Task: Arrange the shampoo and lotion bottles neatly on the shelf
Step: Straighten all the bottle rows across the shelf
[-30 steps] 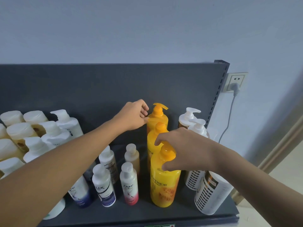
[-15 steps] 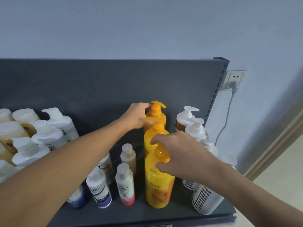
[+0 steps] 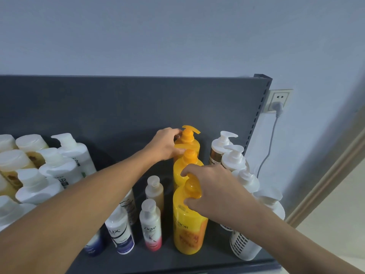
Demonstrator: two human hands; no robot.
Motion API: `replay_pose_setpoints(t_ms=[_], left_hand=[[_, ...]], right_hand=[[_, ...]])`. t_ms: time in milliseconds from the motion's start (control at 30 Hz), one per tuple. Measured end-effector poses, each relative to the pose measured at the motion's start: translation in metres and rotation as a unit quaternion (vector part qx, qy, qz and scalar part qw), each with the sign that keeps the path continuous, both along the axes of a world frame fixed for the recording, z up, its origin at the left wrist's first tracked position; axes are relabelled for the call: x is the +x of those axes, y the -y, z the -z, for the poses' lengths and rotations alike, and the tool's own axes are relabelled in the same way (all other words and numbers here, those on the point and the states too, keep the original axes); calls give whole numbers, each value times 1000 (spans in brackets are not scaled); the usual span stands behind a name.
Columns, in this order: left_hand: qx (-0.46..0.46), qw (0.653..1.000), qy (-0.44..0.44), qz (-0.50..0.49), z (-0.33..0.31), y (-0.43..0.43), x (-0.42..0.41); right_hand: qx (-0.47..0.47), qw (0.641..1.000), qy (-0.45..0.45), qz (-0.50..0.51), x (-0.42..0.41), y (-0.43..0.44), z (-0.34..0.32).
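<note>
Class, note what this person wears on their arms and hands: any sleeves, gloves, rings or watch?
Nothing worn shows. The left hand and right hand are bare: no gloves, rings or watch. The left forearm and right forearm are uncovered to the frame's edge; no sleeve appears.

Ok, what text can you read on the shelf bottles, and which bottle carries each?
"Dove": small white and pink bottle, front row.
"UX", start hidden: white and navy bottle.
"ERIOR", start hidden: front yellow pump bottle.
"AR", rest hidden: white pump bottle on the left.
Small print on all labels: too blurred to read.
</note>
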State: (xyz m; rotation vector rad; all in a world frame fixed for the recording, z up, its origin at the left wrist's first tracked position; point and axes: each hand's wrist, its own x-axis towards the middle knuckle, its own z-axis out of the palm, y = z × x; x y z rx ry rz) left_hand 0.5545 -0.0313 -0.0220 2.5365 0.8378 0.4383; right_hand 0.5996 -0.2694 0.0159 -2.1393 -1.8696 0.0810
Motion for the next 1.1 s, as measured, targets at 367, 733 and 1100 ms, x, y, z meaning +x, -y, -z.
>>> replay_pose_setpoints(t_ms=[367,733,1100], left_hand=[[40,993,93,-56,-69,33,-18],[58,973,-21,224,-77,147,33],[89,965,-126,214,-54,169,68]], right_hand=[[-11,1000,-6,-24,27,32,-33],[-96,991,50,82,91,99,-51],[-129,989,28,64,100,93,-19]])
